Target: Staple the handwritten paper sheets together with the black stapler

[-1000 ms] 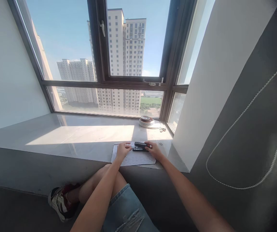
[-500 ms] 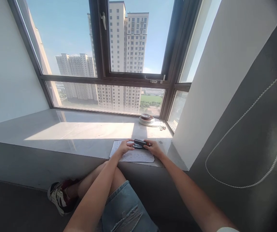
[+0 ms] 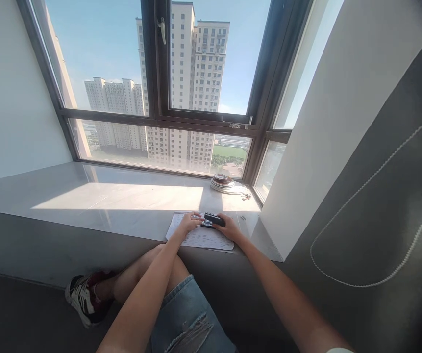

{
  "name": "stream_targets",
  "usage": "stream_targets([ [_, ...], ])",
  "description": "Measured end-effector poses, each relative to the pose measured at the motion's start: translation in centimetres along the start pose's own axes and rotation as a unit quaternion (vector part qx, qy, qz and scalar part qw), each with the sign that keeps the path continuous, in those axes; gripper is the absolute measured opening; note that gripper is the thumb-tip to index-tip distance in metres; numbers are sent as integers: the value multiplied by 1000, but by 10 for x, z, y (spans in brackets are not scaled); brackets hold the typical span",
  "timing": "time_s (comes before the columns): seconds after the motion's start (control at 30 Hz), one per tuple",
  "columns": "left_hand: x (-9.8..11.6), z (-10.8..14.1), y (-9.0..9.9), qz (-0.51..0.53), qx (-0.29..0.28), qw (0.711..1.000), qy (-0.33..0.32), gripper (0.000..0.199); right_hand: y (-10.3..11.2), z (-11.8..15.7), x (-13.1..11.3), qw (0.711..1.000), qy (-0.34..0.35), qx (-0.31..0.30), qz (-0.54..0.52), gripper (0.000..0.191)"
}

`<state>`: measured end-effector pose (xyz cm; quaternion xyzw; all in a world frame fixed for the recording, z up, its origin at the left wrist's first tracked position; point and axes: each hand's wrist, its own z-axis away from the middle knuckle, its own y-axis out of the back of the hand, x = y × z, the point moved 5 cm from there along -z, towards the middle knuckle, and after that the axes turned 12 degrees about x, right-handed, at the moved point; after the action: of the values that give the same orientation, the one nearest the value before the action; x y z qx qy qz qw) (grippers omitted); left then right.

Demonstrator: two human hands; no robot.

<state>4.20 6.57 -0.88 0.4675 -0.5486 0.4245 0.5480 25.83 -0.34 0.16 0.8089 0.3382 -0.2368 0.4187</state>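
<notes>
A black stapler (image 3: 213, 218) is above several sheets of paper (image 3: 203, 239) at the front edge of the sill. My right hand (image 3: 230, 228) grips its right end. Its dark top and a shiny metal part below show as separate, with a gap at the left end. My left hand (image 3: 187, 224) is over the papers at the stapler's left end, fingers stretched toward it and apart; whether the fingertips touch it I cannot tell. Two small thin strips, perhaps staples (image 3: 243, 217), lie on the sill to the right of my right hand.
A stack of round dishes (image 3: 222, 182) stands by the window at the back right of the sill (image 3: 86, 196). Close to it lie small metal keys or clips (image 3: 246, 196). A white wall column (image 3: 302, 147) bounds the right side, with a beaded cord (image 3: 346, 203) hanging beyond.
The stapler has tilted, its top part now standing apart from the metal part below. My left fingers have eased off its left end. The view has shifted slightly.
</notes>
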Motion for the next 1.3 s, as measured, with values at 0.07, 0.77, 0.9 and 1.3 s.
stream_targets([
  [0.07, 0, -1, 0, -14, 14, 1000, -11, 22, 1, 0, -1, 1000, 2, -1, 15, 38],
  [0.77, 8, 17, -16, -349, 35, 910, -221, 37, 9, 14, -16, 969, 70, 67, 226, 49],
  [0.9, 4, 9, -5, -382, 77, 901, -190, 44, 36, 19, 3, 946, -31, 224, 231, 47],
  [1.3, 16, 19, -27, -330, -39, 910, -250, 26, 46, 15, 21, 955, -85, 223, 178, 46],
])
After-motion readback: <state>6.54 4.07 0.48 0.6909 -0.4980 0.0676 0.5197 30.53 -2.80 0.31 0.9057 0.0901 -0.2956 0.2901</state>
